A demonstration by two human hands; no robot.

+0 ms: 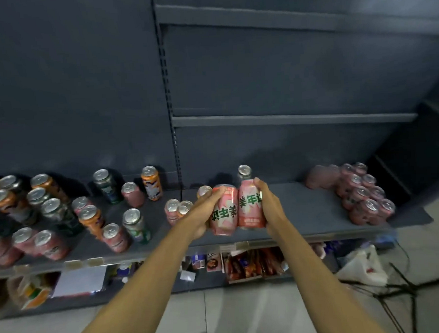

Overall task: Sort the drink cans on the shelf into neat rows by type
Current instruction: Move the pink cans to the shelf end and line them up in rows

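My left hand (203, 210) grips a pink can with green lettering (223, 214), and my right hand (268, 202) grips a second pink can (249, 205). The two cans are side by side, touching, just above the grey shelf (304, 207) near its middle. A block of pink cans (362, 194) stands in rows at the right end of the shelf. On the left, orange cans (152, 182), dark green cans (107, 186) and more pink cans (113, 238) stand mixed together. A silver-topped can (244, 171) stands just behind my hands.
Two pink cans (176, 210) stand close to the left of my left hand. Bare grey shelves (287, 118) run above. Snack packets (251, 264) and cartons fill the shelf below. A white plastic bag (363, 265) and black cables lie on the tiled floor at the right.
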